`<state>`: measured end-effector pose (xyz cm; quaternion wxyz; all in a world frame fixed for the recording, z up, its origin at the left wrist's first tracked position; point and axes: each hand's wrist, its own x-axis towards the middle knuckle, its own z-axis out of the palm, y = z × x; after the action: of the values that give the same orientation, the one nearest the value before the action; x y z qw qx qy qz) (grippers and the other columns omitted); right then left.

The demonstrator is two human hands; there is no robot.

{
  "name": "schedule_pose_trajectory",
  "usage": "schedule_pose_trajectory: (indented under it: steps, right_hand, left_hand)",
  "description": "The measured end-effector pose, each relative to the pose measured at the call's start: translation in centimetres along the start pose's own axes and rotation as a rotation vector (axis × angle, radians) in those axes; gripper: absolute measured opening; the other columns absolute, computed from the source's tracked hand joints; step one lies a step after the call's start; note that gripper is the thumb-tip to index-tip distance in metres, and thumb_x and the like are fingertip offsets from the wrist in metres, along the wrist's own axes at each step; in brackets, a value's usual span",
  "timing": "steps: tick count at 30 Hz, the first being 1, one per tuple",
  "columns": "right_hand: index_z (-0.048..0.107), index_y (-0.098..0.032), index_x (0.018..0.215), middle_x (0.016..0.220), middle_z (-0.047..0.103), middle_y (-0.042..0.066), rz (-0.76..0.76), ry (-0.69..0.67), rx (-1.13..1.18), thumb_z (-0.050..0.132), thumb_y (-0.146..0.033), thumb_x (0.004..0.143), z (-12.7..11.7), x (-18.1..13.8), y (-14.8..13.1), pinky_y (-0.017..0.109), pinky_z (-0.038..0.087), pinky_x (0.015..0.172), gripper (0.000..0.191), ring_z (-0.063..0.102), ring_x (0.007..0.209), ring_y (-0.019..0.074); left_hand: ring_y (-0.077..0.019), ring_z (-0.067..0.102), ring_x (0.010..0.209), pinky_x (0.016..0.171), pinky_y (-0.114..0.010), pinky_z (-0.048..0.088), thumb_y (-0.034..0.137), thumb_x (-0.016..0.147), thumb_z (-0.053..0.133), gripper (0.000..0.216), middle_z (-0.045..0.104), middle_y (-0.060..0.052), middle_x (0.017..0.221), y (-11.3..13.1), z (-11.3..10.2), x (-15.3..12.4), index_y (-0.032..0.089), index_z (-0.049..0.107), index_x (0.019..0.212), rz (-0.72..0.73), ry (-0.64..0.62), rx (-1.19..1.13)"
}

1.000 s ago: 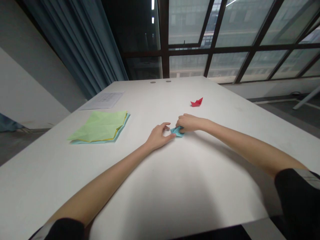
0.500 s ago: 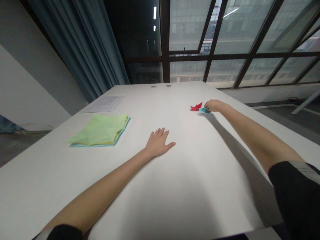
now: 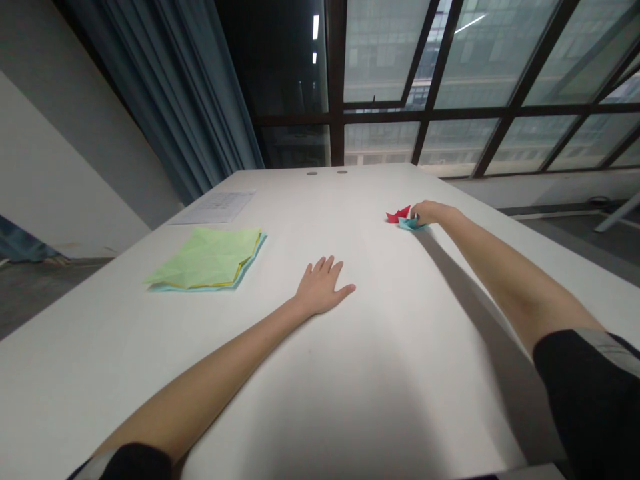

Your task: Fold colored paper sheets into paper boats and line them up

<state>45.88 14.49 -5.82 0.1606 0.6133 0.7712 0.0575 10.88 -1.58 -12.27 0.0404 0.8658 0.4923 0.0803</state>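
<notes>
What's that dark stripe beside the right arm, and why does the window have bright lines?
The head view shows the right arm casting a shadow on the white table; the bright lines in the head view's window are probably reflected lamps.

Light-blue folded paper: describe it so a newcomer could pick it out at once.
On the white table, look toward the far right, to the right hand. By that hand sits the small light-blue folded paper, close beside a folded red paper. Its colour sets it apart from that neighbour.
</notes>
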Motion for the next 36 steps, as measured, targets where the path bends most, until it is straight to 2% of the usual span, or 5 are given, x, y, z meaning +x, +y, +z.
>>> schedule_pose_trajectory:
  steps: [10,16,27,31,36]
  right_hand:
    - [0.047,-0.012,0.129,0.129,0.053,0.015,-0.308,0.446,0.312,0.038,-0.045,0.088,0.7,-5.9,-8.3,0.040,0.037,0.098,0.053,0.048,0.118,0.0267]
    - [0.024,-0.015,0.143,0.148,0.025,0.013,-0.423,0.232,0.445,0.027,-0.061,0.087,4.7,-10.5,-15.1,0.052,0.023,0.108,0.073,0.023,0.135,0.0314]
    - [0.026,-0.019,0.143,0.148,0.026,0.012,-0.376,0.272,0.407,0.024,-0.062,0.087,5.5,-11.7,-16.4,0.053,0.021,0.108,0.071,0.022,0.136,0.0289]
    - [0.028,-0.019,0.142,0.148,0.026,0.011,-0.369,0.275,0.408,0.025,-0.062,0.087,5.0,-11.9,-16.6,0.051,0.022,0.108,0.071,0.023,0.136,0.0284]
    - [0.029,-0.020,0.142,0.148,0.027,0.010,-0.353,0.280,0.409,0.025,-0.063,0.086,4.4,-12.1,-16.9,0.051,0.023,0.108,0.070,0.025,0.135,0.0284]
  left_hand:
    - [-0.0338,0.022,0.135,0.105,-0.053,0.021,0.068,0.083,0.024,0.075,0.026,-0.015,0.147,-0.2,0.5,0.1,0.018,0.033,0.138,-0.021,-0.040,0.043]
    - [-0.0330,0.021,0.135,0.105,-0.052,0.022,0.069,0.083,0.021,0.076,0.026,-0.014,0.147,-0.7,0.7,-0.1,0.018,0.031,0.138,-0.024,-0.040,0.066]
    - [-0.0326,0.025,0.134,0.104,-0.049,0.025,0.064,0.085,0.026,0.071,0.028,-0.016,0.146,-1.0,-0.9,-0.8,0.017,0.033,0.137,0.022,-0.094,0.057]
    - [-0.0246,0.045,0.121,0.099,-0.034,0.034,0.056,0.081,0.040,0.062,0.046,-0.012,0.135,-4.5,-5.5,-0.5,0.017,0.045,0.129,0.110,-0.256,0.012]
    - [-0.0273,0.048,0.117,0.098,-0.033,0.034,0.063,0.071,0.042,0.077,0.051,-0.017,0.129,-14.6,-11.8,-1.6,0.010,0.048,0.126,-0.232,-0.245,0.132]
